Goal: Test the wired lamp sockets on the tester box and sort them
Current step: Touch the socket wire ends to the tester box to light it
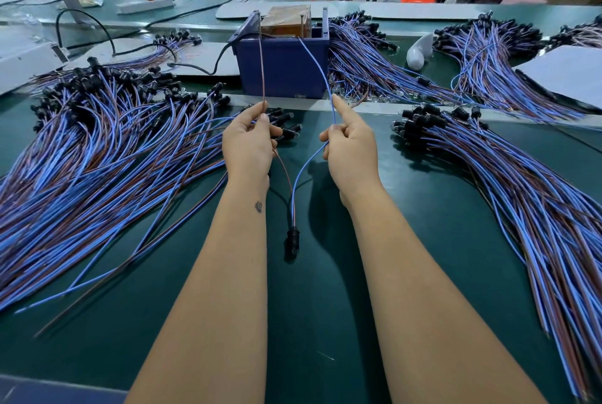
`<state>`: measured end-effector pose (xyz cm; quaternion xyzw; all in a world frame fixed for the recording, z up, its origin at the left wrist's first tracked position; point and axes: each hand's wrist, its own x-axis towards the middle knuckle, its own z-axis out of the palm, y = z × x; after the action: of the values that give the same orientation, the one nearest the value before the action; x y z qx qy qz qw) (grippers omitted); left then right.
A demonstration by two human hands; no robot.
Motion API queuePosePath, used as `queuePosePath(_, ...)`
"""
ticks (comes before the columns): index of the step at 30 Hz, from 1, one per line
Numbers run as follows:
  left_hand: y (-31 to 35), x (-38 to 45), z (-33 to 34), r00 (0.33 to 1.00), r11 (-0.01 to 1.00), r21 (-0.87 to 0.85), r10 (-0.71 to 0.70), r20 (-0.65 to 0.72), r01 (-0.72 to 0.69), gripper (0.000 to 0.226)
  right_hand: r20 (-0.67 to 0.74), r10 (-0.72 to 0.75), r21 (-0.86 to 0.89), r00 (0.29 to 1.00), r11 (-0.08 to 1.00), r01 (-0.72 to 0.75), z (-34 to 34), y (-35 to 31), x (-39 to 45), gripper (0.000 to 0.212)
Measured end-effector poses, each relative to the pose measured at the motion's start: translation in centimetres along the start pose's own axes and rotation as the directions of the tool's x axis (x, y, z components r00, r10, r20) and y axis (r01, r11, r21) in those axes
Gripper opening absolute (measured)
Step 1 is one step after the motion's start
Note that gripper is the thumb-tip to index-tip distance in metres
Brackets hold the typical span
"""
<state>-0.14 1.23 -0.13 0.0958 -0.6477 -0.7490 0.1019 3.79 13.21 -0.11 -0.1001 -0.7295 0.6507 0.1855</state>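
Observation:
A black lamp socket (292, 237) hangs between my forearms on two wires. My left hand (249, 139) pinches its brown wire (261, 71), which runs up to the left side of the blue tester box (282, 69). My right hand (350, 146) grips its blue wire (317, 68), index finger stretched along it, and that wire reaches up to the box's right side. Both wire ends meet the box's top by upright metal pins; whether they touch is too small to tell.
A large pile of wired sockets (97, 149) fans out on the left, another pile (508, 182) on the right, and more bundles (374, 58) lie behind the box. A white bulb (418, 51), power strip (145, 6) and black cables sit at the back of the green bench (312, 306).

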Motion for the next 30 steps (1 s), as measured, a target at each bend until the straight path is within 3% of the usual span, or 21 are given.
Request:
queuePosePath(8,-0.49,0.43,0.02,1.0,1.0,0.021,0.008,0.014,-0.008,0.023,-0.053,-0.025,0.05,0.998,0.998,0.027,0.02,-0.02,0.1,0.053)
queuePosePath(22,-0.65,0.63,-0.05,0.998,0.998,0.029,0.045,0.035,-0.046,0.021,0.015,0.004,0.017,1.0,1.0,-0.004,0.1,0.44,0.26,0.053)
queuePosePath(30,-0.95,0.87,-0.08,0.998,0.998,0.043,0.044,0.045,-0.046,0.022,-0.041,0.018,0.088,0.999,0.996,-0.014,-0.22,0.33,0.42,0.053)
